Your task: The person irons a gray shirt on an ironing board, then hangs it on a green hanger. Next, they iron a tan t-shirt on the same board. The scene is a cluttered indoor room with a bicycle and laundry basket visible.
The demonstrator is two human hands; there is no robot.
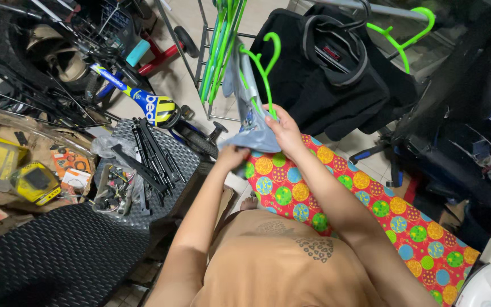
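Observation:
A small grey-blue garment (249, 122) hangs on a bright green hanger (263, 63) just above the near end of an ironing board (370, 216) with a red cover of coloured circles. My right hand (282, 128) grips the garment together with the hanger's lower part. My left hand (231, 156) pinches the garment's lower left edge. Both hands are shut on the cloth, close together.
A metal rack (211, 51) with more green hangers stands behind. A black jacket (328, 74) hangs at the right. At the left are bicycles (143, 102), black metal cases (58, 250) with tools and parts. An iron (484, 287) sits at the lower right.

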